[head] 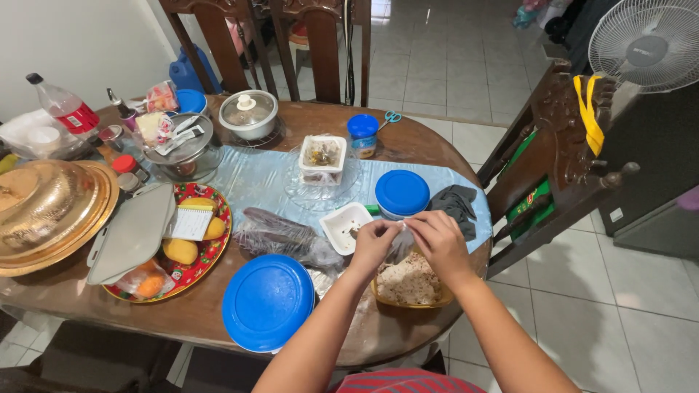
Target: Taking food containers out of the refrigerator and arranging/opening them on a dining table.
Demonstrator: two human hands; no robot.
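My left hand [373,241] and my right hand [439,241] meet over a yellow bowl of brownish rice [410,285] at the table's near edge. Both pinch the top of a small clear plastic bag [400,240] that hangs between them above the bowl. Just left of my left hand sits a small white square dish [344,225] with a dark bit in it. A large blue lid [267,301] lies to the left of the bowl, and a blue-lidded tub [402,193] stands behind my hands.
The round wooden table [211,313] carries a gold dome cover [44,207], a fruit tray [191,255], a grey cloth [455,204], a lidded pot [249,113], and a soda bottle [64,107]. Wooden chairs [564,156] and a fan [646,44] stand at right.
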